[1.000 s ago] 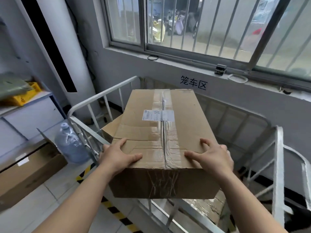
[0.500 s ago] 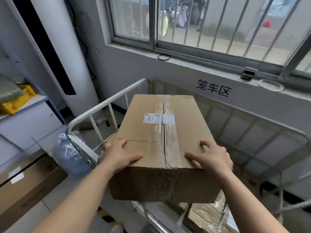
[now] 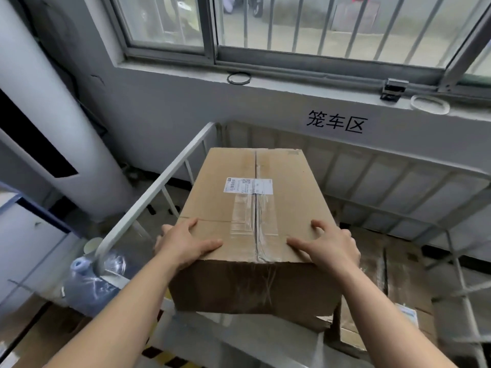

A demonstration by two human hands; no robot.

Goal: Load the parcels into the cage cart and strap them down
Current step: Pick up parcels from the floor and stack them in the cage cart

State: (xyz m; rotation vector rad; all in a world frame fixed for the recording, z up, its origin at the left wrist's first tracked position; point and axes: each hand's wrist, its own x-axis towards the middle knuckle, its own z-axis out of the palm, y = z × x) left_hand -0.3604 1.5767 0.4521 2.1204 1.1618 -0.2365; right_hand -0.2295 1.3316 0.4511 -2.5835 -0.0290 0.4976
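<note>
Parcel (image 3: pixel 255 208): a brown carton sealed with clear tape along the top seam, with a white shipping label (image 3: pixel 248 185) across that seam.

Head view, changes against the frame half a second earlier:
- The parcel has advanced toward the wall below the window and now sits lower between the rails of the cage cart (image 3: pixel 159 181).
- The wall lettering (image 3: pixel 336 122) appears closer.
- Both grips hold the same near corners as before.

Grip state:
- The left grip (image 3: pixel 186 243) grasps the near left corner, thumb flat on the top face and fingers wrapped over the side edge.
- The right grip (image 3: pixel 329 248) grasps the near right corner in the mirrored posture.

Parcel location: inside the cart outline, its long axis pointing at the wall and its near end above the near rail. Whether its base rests on anything cannot be determined.

Containers and contents:
- The cage cart holds brown cardboard (image 3: pixel 372 261) on its floor to the right of the parcel. A further carton (image 3: pixel 409 322), with a pale label, lies at the near right.
- A large water bottle (image 3: pixel 90 282) stands outside the cart, just beside its left rail.
</note>
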